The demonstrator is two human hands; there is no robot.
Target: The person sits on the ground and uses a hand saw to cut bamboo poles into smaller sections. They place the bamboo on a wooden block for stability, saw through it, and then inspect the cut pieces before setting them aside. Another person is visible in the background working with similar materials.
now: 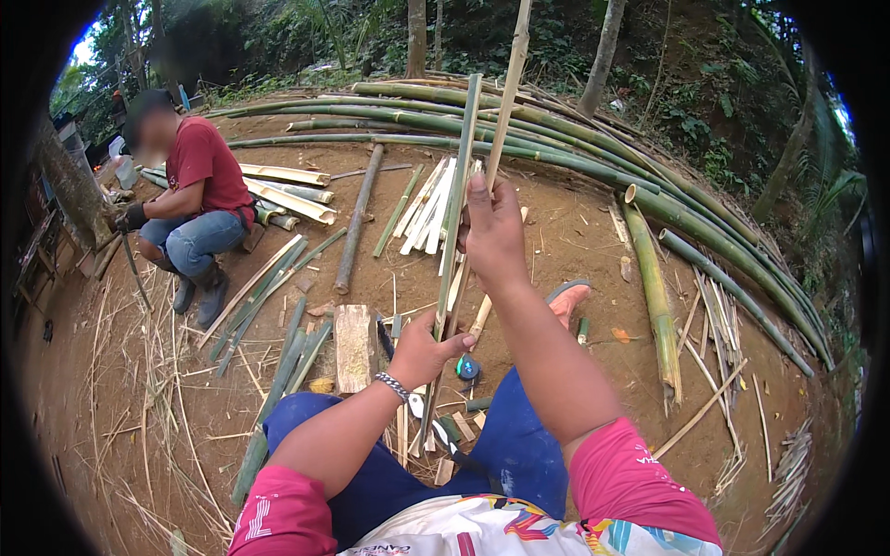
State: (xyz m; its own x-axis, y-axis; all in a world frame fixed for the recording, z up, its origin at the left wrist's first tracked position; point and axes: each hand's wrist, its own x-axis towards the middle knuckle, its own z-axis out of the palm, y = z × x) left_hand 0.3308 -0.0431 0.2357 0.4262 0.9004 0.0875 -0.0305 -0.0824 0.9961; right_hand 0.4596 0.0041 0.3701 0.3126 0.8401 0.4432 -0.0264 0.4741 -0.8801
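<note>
Two long split bamboo strips stand upright before me, one with a green skin (461, 157) and one pale tan (509, 79). My left hand (422, 360) is closed round their lower part, thumb pointing right. Higher up, my right hand (496, 233) is closed on the strips with its thumb pointing up. The strips spread apart above it. Between my legs lie a teal and black tape measure (466, 368) and, partly hidden by my left wrist, a white-and-black tool (416, 406). A squared wooden block (356, 345) stands left of my left hand.
At the left a person in a red shirt (199, 153) squats, a gloved hand on a long blade. Long green bamboo poles (593, 153) curve across the back and right. Pale split strips (429, 206) lie ahead; green split lengths (287, 371) lie left. A shoe (567, 301) shows beyond my right arm.
</note>
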